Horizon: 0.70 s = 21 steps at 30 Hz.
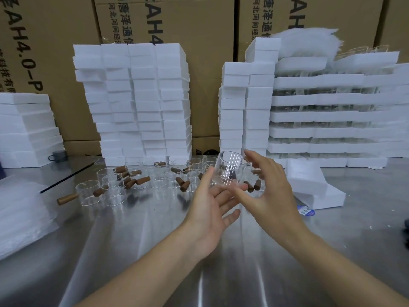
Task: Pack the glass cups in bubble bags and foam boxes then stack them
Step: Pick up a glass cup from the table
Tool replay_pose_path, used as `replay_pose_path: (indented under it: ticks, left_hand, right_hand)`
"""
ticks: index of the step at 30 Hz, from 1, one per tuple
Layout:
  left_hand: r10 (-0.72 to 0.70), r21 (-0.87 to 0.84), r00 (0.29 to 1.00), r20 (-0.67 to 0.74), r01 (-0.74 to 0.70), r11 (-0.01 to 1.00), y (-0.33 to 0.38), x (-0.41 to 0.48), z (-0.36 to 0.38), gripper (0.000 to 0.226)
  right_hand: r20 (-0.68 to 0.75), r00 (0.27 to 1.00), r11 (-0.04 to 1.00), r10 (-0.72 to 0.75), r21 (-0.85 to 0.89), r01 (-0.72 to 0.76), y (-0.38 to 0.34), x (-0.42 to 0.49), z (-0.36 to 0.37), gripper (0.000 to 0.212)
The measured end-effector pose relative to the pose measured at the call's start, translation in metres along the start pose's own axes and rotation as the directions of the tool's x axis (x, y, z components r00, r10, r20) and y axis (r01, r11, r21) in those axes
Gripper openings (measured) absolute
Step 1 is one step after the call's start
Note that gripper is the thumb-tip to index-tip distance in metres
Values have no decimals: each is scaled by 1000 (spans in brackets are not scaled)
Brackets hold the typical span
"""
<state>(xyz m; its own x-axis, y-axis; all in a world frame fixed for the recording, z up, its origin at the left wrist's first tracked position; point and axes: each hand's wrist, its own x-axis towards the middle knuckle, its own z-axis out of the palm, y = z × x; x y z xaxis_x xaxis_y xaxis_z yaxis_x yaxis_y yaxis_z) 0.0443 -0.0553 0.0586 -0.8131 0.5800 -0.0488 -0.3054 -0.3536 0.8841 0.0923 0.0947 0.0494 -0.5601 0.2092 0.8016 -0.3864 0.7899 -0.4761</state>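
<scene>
A clear glass cup [229,171] is held tilted in the air above the steel table [155,251]. My right hand [272,189] grips it, thumb under its base and fingers curled behind its far side. The straight fingers of my left hand [210,209], palm up, touch the cup's left side and base. Several more glass cups [110,187] with brown wooden handles stand and lie on the table behind my hands. A stack of bubble bags [20,213] lies at the left. Loose white foam boxes [309,185] lie to the right of my right hand.
Tall stacks of white foam boxes [137,103] rise at the back centre, with another column [243,107] to their right. Foam trays layered with glassware [332,116] fill the back right. Cardboard cartons [55,41] form the back wall. A blue label [305,211] lies by the foam.
</scene>
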Motion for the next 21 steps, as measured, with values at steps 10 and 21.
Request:
replay_pose_path:
  ticks: [10,21]
  left_hand:
    - [34,42,996,-79,-31,999,1,-2,-2,67]
    - [42,50,992,-117,-37,998,-3,2,-4,82]
  right_hand:
    - [13,1000,1000,11,-10,-11,-1,1,-4,67]
    - [56,998,1000,22,10,-22,-3,1,-6,61]
